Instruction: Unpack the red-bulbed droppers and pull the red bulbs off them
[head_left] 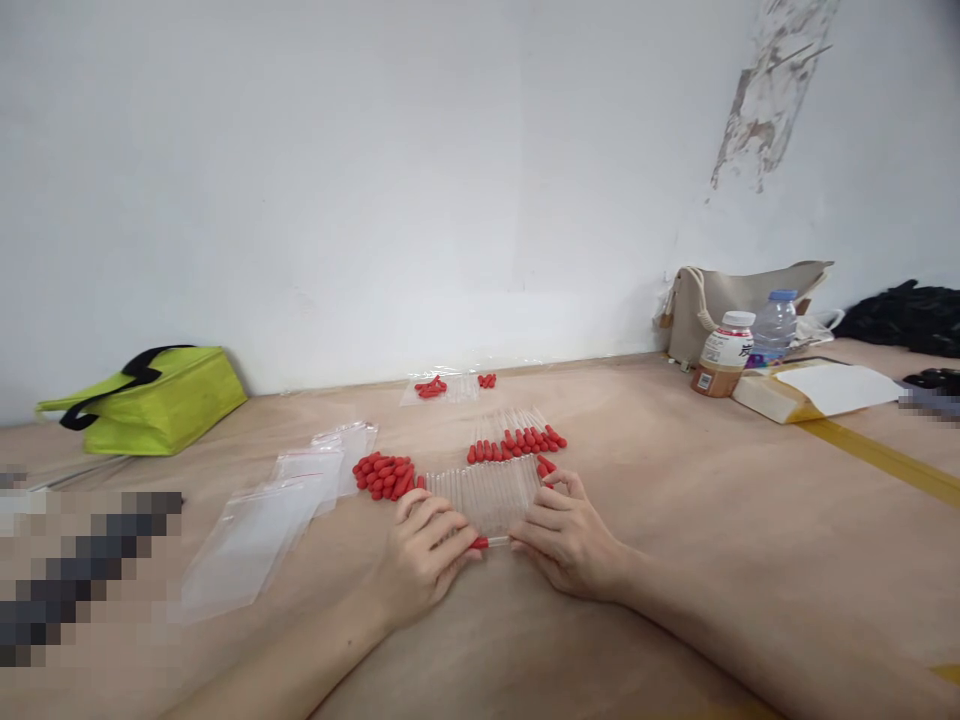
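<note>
Between my hands a glass dropper tube lies sideways, with a red rubber bulb (480, 543) at its left end. My left hand (429, 550) is closed around the bulb. My right hand (566, 535) pinches the right end of the glass tube (499, 541). Just beyond my fingers lies a row of clear glass tubes (480, 495) side by side. A pile of red bulbs (384, 476) sits to their left, and a few red bulbs (547, 465) lie by my right fingers. Farther back are several bulb-tipped droppers (517, 442).
Clear zip bags (255, 540) overlap at left. A clear bag (439, 388) with red-bulbed droppers lies by the wall. A lime-green bag (165, 400) stands at left; at right are a drink bottle (724, 355), a water bottle (775, 325), a beige bag (686, 315) and a paper-topped box (776, 395).
</note>
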